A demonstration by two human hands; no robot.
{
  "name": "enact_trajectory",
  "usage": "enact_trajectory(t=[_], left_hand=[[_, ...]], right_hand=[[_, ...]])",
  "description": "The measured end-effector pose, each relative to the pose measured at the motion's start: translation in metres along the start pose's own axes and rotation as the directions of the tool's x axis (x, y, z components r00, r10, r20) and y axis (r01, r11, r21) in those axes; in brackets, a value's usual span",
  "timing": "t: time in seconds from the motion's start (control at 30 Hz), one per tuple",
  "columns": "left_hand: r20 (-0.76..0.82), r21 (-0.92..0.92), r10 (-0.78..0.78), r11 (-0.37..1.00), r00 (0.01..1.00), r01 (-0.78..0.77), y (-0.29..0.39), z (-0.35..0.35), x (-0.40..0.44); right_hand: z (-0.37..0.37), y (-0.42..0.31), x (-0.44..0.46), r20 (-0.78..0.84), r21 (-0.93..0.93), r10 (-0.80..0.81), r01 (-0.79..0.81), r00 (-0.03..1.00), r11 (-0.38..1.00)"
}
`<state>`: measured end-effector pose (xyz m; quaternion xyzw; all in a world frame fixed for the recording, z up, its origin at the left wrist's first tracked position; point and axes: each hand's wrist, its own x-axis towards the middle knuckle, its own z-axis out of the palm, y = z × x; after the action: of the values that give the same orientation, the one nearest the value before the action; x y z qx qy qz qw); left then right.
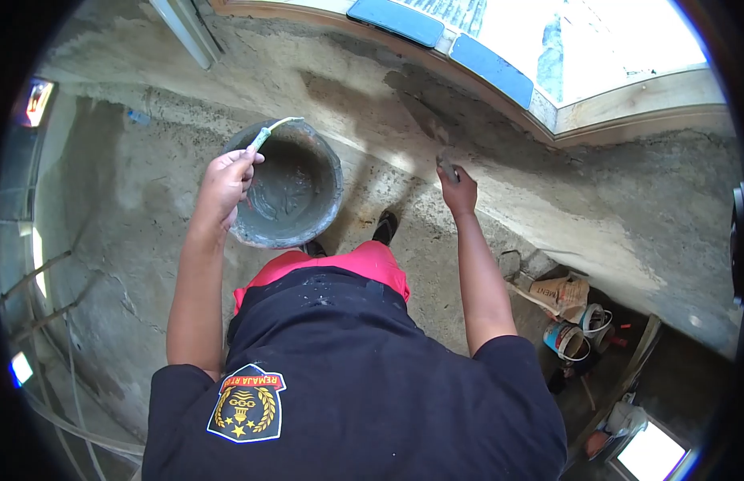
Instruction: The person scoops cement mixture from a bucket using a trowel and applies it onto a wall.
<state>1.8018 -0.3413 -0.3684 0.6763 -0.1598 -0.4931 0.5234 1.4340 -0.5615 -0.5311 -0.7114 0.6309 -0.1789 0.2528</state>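
My left hand [230, 186] is closed around a green-handled tool [263, 138] with a thin, pale, bent end; its exact kind is unclear. The tool is over the rim of a large round bucket [337, 188], in which wet grey mortar [285, 188] lies smeared. On the other side, my right hand [458, 191] grips the handle of a trowel [447, 167]. Its blade points up and left at the wall, where a darker damp patch [416, 88] shows under the window. Whether the blade touches the wall I cannot tell.
Two phone-like dark slabs [490, 69] lie along the wooden window frame [640, 100]. At right on the floor are a torn cement bag [560, 295] and small paint buckets [566, 341]. Wooden poles [39, 280] stand at left. My feet [385, 227] are beside the bucket.
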Motion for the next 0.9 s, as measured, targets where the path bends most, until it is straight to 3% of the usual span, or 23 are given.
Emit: enact_trajectory(t=[0.2,0.3,0.37,0.4,0.47,0.57,0.7,0.9], left_hand=[[0.045,-0.03,0.023,0.999,0.999,-0.022,0.009,-0.015,0.002],[0.08,-0.02,0.07,0.997,0.994,-0.069,0.007,-0.016,0.012],[0.109,0.016,0.111,0.993,0.988,-0.114,0.008,-0.015,0.013],[0.117,0.036,0.127,0.991,0.985,-0.132,0.01,-0.013,0.013],[0.107,0.062,0.105,0.992,0.989,-0.112,0.013,-0.013,0.02],[0.15,0.146,0.117,0.98,0.982,-0.139,0.02,-0.011,0.019],[0.148,0.191,0.122,0.97,0.981,-0.15,0.028,-0.014,0.026],[0.169,0.295,0.162,0.933,0.972,-0.207,0.038,-0.012,0.033]], right_hand=[[-0.003,0.04,-0.08,0.011,0.036,0.151,-0.151,0.988,0.988],[-0.028,0.004,-0.089,-0.017,0.051,-0.206,0.207,0.978,0.977],[-0.053,-0.051,-0.085,0.009,0.03,-0.466,0.465,0.885,0.885],[-0.068,-0.086,-0.083,0.1,0.005,-0.491,0.493,0.865,0.87],[-0.08,-0.131,-0.069,0.179,-0.142,-0.682,0.705,0.709,0.695],[-0.081,-0.192,-0.052,0.345,-0.249,-0.78,0.852,0.523,0.461],[-0.051,-0.238,-0.03,0.559,-0.363,-0.744,0.915,0.366,0.178],[-0.031,-0.258,-0.004,0.704,-0.311,-0.678,0.95,0.212,-0.026]])
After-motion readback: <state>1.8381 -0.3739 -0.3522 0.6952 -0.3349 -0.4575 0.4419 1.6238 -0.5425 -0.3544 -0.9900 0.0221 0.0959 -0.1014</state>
